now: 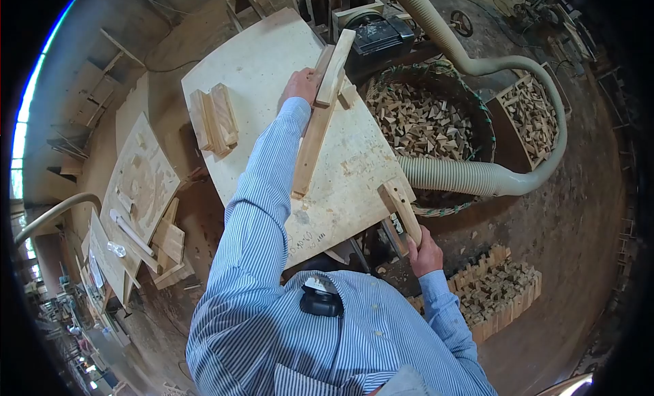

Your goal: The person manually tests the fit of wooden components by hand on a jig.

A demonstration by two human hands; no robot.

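My left hand (300, 88) is at the far part of a pale plywood table top (266, 49). Its fingers are curled against a brown wooden strip (323, 61), next to a pale, bent wooden piece (335, 69). From there a long brown wooden bar (313, 151) runs towards me along the table. My right hand (426, 251) is wrapped round the lower end of a wooden lever (403, 209) at the table's near right corner. Left of my left arm lie several wooden strips (216, 119), side by side.
A wide basket (492, 147) of wood offcuts stands right of the table, beside a box of scraps (528, 113). A ribbed hose (453, 176) curves around them. Stacked wood blocks (501, 290) sit at lower right. Another board-topped table (146, 181) is at left.
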